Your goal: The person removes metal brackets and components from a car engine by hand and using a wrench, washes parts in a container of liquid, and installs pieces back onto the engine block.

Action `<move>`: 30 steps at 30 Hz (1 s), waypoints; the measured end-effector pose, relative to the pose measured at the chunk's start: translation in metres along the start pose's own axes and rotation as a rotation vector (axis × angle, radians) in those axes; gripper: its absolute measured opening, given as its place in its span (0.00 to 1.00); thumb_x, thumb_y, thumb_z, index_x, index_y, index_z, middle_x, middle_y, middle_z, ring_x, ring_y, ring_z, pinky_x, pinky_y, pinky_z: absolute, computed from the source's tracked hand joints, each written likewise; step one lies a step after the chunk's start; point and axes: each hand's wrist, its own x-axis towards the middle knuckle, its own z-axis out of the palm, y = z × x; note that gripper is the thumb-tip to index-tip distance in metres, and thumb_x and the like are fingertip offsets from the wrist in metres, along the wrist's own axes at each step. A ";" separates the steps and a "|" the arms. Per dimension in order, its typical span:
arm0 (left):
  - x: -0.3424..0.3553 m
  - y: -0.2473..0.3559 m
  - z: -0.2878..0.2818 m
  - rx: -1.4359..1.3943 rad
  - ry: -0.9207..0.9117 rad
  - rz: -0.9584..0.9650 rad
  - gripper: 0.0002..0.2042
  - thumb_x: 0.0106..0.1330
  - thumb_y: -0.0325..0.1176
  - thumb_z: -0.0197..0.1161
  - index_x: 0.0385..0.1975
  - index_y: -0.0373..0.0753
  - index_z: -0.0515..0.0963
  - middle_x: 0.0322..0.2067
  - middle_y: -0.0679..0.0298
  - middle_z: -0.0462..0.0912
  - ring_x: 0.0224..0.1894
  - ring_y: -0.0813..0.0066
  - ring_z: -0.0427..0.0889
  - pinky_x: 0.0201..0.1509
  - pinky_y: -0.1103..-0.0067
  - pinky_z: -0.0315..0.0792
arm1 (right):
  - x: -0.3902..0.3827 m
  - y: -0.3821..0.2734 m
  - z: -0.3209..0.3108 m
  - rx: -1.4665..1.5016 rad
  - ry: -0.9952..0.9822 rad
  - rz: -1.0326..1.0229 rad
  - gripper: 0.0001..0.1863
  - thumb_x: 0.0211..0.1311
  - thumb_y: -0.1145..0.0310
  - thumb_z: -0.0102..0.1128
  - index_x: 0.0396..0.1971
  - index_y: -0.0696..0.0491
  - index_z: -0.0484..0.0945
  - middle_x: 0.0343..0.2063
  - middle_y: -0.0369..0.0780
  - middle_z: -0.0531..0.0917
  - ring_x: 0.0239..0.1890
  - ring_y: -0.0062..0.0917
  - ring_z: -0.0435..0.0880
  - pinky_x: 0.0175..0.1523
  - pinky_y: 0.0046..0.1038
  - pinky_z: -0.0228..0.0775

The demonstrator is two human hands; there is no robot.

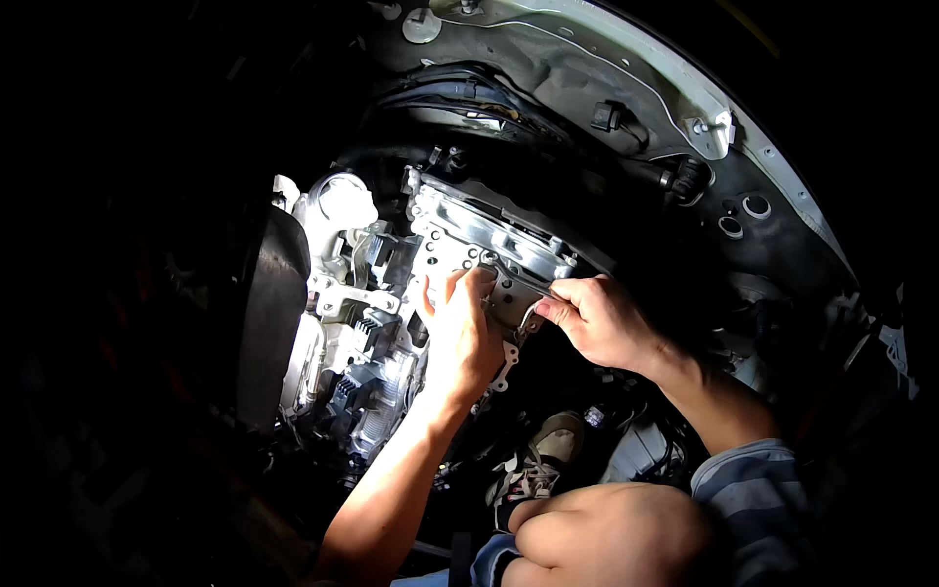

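A bright, flat metal unit (pixel 450 256) with rows of round holes sits in the engine bay, with a ribbed metal cover (pixel 499 235) along its far side. My left hand (pixel 460 338) reaches over its near face. The fingers are curled onto it, and their tips are partly hidden. At its right corner my right hand (pixel 597 318) is closed, thumb and bent fingers pinching the edge beside a thin curved metal strip (pixel 529 315). A small bracket with holes (pixel 509 367) hangs below, between the hands.
Left of the unit are black electrical connectors (pixel 375 333), a glaring round metal housing (pixel 342 201) and a dark curved panel (pixel 272 313). Wire harnesses (pixel 469 90) and a pale body panel edge (pixel 675 83) arch behind. My knee (pixel 616 533) and shoe (pixel 553 445) are below.
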 end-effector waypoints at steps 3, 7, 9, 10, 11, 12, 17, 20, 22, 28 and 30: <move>0.000 0.000 -0.001 0.031 -0.011 -0.008 0.25 0.50 0.19 0.60 0.52 0.34 0.67 0.45 0.58 0.78 0.57 0.64 0.72 0.73 0.51 0.39 | 0.001 -0.003 0.002 0.063 -0.016 0.016 0.15 0.61 0.63 0.65 0.23 0.58 0.76 0.17 0.43 0.80 0.18 0.34 0.81 0.25 0.31 0.70; 0.003 0.014 -0.019 0.340 -0.059 0.052 0.17 0.55 0.22 0.56 0.47 0.33 0.72 0.39 0.57 0.81 0.56 0.59 0.71 0.72 0.44 0.37 | 0.003 -0.005 0.002 0.073 -0.036 0.013 0.10 0.55 0.68 0.67 0.24 0.59 0.77 0.21 0.44 0.84 0.23 0.32 0.85 0.28 0.31 0.76; -0.002 0.016 -0.021 0.399 -0.105 0.065 0.14 0.57 0.25 0.56 0.44 0.32 0.74 0.38 0.56 0.80 0.56 0.57 0.71 0.72 0.44 0.37 | 0.001 -0.002 0.001 0.064 -0.050 0.022 0.10 0.55 0.69 0.66 0.24 0.59 0.77 0.20 0.44 0.84 0.22 0.32 0.85 0.28 0.31 0.76; -0.002 0.015 -0.019 0.421 -0.061 0.118 0.14 0.57 0.26 0.57 0.43 0.32 0.74 0.36 0.55 0.79 0.55 0.56 0.71 0.72 0.44 0.38 | 0.001 0.000 0.003 0.047 -0.029 0.006 0.09 0.54 0.70 0.66 0.23 0.59 0.77 0.20 0.44 0.84 0.21 0.32 0.85 0.28 0.31 0.76; 0.002 0.014 -0.018 0.390 -0.088 0.127 0.13 0.56 0.26 0.57 0.42 0.32 0.75 0.35 0.55 0.79 0.54 0.56 0.72 0.72 0.44 0.39 | 0.001 0.002 0.005 0.029 -0.008 -0.009 0.09 0.54 0.70 0.65 0.22 0.59 0.76 0.19 0.44 0.83 0.21 0.32 0.85 0.27 0.31 0.75; 0.006 0.012 -0.019 0.366 -0.114 0.131 0.13 0.56 0.25 0.58 0.41 0.33 0.75 0.35 0.55 0.79 0.54 0.56 0.72 0.72 0.45 0.40 | 0.001 0.004 0.007 0.035 -0.005 -0.015 0.09 0.54 0.70 0.65 0.22 0.59 0.76 0.19 0.44 0.83 0.21 0.32 0.85 0.27 0.31 0.75; 0.008 0.017 -0.033 0.359 -0.110 0.045 0.10 0.45 0.26 0.66 0.29 0.38 0.78 0.31 0.58 0.79 0.48 0.59 0.74 0.68 0.57 0.51 | 0.002 -0.001 0.011 0.092 0.041 -0.083 0.09 0.54 0.70 0.62 0.20 0.59 0.75 0.15 0.44 0.81 0.17 0.33 0.82 0.25 0.32 0.73; 0.009 0.016 -0.022 0.369 -0.116 0.078 0.09 0.44 0.26 0.64 0.28 0.37 0.78 0.32 0.57 0.79 0.47 0.58 0.75 0.68 0.58 0.51 | -0.001 0.005 0.009 0.058 0.063 -0.068 0.08 0.54 0.71 0.60 0.20 0.58 0.75 0.15 0.45 0.81 0.17 0.33 0.81 0.25 0.32 0.73; 0.010 0.014 -0.022 0.349 -0.145 0.071 0.11 0.44 0.26 0.64 0.31 0.38 0.78 0.33 0.57 0.79 0.46 0.58 0.75 0.67 0.58 0.51 | -0.004 0.004 0.006 0.077 0.004 -0.012 0.08 0.53 0.71 0.60 0.20 0.59 0.75 0.16 0.45 0.81 0.17 0.32 0.82 0.26 0.32 0.74; 0.014 0.013 -0.022 0.473 -0.107 0.139 0.21 0.51 0.24 0.55 0.48 0.31 0.75 0.32 0.52 0.80 0.49 0.54 0.74 0.65 0.54 0.53 | -0.002 0.000 0.002 0.133 -0.050 0.013 0.08 0.55 0.70 0.61 0.23 0.59 0.75 0.16 0.42 0.80 0.16 0.29 0.79 0.25 0.30 0.69; 0.015 0.018 -0.018 0.416 -0.067 0.105 0.19 0.51 0.24 0.55 0.46 0.32 0.77 0.35 0.51 0.81 0.50 0.54 0.74 0.65 0.55 0.52 | -0.005 0.004 0.004 0.157 -0.013 0.068 0.09 0.55 0.70 0.62 0.24 0.60 0.77 0.17 0.43 0.81 0.18 0.29 0.79 0.26 0.30 0.70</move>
